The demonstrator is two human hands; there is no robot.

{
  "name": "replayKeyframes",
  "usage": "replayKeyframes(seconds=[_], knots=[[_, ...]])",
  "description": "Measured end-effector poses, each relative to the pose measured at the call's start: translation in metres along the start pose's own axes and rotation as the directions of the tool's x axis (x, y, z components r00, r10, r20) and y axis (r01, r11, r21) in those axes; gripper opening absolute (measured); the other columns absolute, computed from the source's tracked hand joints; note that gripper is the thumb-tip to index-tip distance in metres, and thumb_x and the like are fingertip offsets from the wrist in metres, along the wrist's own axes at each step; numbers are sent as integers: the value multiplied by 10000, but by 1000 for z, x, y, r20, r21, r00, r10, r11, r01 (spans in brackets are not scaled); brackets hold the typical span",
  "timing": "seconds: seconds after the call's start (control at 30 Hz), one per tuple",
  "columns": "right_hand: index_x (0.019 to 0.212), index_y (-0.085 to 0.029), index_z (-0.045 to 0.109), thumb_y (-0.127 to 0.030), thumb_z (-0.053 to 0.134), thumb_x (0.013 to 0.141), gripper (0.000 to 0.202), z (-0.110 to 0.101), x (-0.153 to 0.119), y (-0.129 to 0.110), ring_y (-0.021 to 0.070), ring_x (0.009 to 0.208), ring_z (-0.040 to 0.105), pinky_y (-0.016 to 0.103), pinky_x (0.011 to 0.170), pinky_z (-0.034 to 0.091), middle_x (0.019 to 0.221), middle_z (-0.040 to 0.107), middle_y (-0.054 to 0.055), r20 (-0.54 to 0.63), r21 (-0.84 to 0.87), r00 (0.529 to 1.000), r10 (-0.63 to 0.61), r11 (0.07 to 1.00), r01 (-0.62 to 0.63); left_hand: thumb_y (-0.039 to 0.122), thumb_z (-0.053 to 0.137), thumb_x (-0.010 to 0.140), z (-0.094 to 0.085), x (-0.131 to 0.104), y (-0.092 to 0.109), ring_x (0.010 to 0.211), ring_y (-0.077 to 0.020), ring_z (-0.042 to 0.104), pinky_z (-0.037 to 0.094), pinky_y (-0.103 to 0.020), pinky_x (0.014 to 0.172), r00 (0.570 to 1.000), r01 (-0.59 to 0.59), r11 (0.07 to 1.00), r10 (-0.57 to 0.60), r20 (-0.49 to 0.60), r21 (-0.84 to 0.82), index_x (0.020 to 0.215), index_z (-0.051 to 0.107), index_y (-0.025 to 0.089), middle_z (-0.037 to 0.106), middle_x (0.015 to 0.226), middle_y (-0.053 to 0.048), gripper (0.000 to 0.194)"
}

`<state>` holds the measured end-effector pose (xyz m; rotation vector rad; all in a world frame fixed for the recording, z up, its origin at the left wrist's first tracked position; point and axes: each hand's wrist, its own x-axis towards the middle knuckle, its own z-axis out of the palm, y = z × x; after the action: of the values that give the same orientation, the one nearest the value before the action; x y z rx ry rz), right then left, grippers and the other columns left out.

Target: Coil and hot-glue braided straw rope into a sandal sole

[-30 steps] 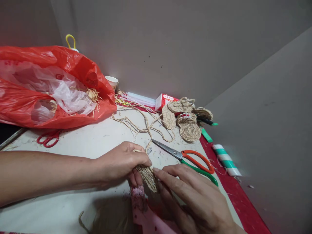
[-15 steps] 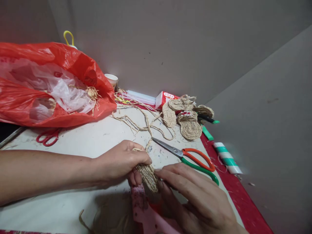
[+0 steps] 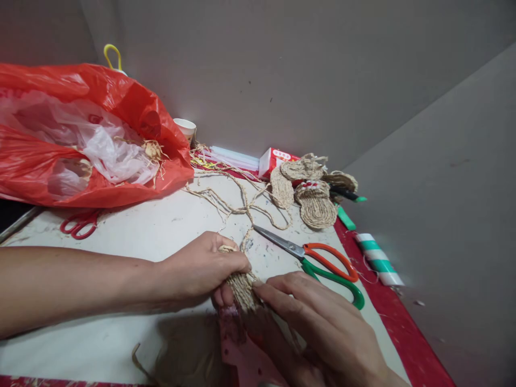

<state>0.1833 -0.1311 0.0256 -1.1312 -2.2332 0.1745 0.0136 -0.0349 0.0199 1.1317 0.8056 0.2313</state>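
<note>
My left hand (image 3: 212, 263) grips a small piece of coiled straw braid (image 3: 244, 287), thumb on top and fingers curled beneath it. A length of straw cord (image 3: 246, 236) runs from that piece out across the table. With forefinger above and thumb below, my right hand (image 3: 322, 322) pinches the near edge of the braid piece. Beneath both hands is a pink plastic object (image 3: 245, 355) with small holes, partly covered and in shadow. Scissors (image 3: 302, 252) with one orange and one green handle lie partly open beyond my right hand.
A red plastic bag (image 3: 157, 123) with straw stands at the left, small red scissors (image 3: 83, 224) before it. Several coiled straw pieces (image 3: 316, 207) lie at the back right by a red-and-white box (image 3: 272, 161). A paper cup (image 3: 185, 128) and a green-white roll (image 3: 379, 260) stand near the walls.
My right thumb has moved in under the near end of the braid piece, which now shows less. The forefinger has shifted slightly onto its edge. My left hand keeps its grip.
</note>
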Motion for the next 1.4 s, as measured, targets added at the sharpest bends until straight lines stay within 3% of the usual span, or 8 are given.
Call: replayKeyframes(seconds=[0.27,0.47,0.77,1.03,1.2,1.3,1.4], knots=[[1026,-145,582,-73,579,814,224,10,2,2,173,626,584,303,554,465,751,635,62,3,-34,1000,-14,999,14,222,469,659,-2,3,-5,375,-106,497,354,-188,411,999,31,999,-30,-33,33,526,511,170,500,373,2,149],[1064,-169,557,-109,578,830,242,18,-1,1,168,652,610,286,579,492,761,648,40,-65,-110,998,-6,994,-2,233,481,672,-2,3,-4,370,-103,497,356,-187,402,999,9,1000,-8,-39,17,532,532,164,523,386,-5,165],[1098,-110,522,-128,541,826,273,30,-6,6,224,712,604,350,598,538,855,650,114,-77,-319,996,-44,947,17,260,538,697,-3,6,-4,351,-111,498,381,-191,393,995,58,990,-68,-71,-132,553,483,183,492,351,11,172],[1143,-95,529,-105,633,791,368,31,-11,12,257,860,633,378,691,583,917,657,145,-168,-341,983,-79,940,17,293,567,700,-5,5,1,391,-116,556,443,-214,425,1000,24,971,-27,-8,-240,675,487,173,514,502,36,146],[1083,-83,549,-79,639,780,315,28,-8,13,219,828,616,329,697,568,887,642,130,-215,-275,975,-61,962,-1,348,576,695,-15,8,10,415,-143,582,462,-237,413,999,19,983,-10,51,-183,799,524,166,563,591,11,217],[1063,-122,540,-89,612,790,284,22,-2,16,175,785,602,277,672,552,874,621,88,-255,-188,967,24,980,-73,326,602,698,-24,8,20,532,-140,607,455,-205,425,996,-85,980,81,-27,-179,879,559,164,592,715,-15,247],[1040,-151,535,-121,609,784,268,16,3,19,154,763,597,244,639,540,882,608,71,-330,-144,939,100,977,-155,290,604,745,-29,8,24,661,-123,594,491,-210,518,947,-283,934,238,-215,-216,927,568,163,605,881,-44,225]])
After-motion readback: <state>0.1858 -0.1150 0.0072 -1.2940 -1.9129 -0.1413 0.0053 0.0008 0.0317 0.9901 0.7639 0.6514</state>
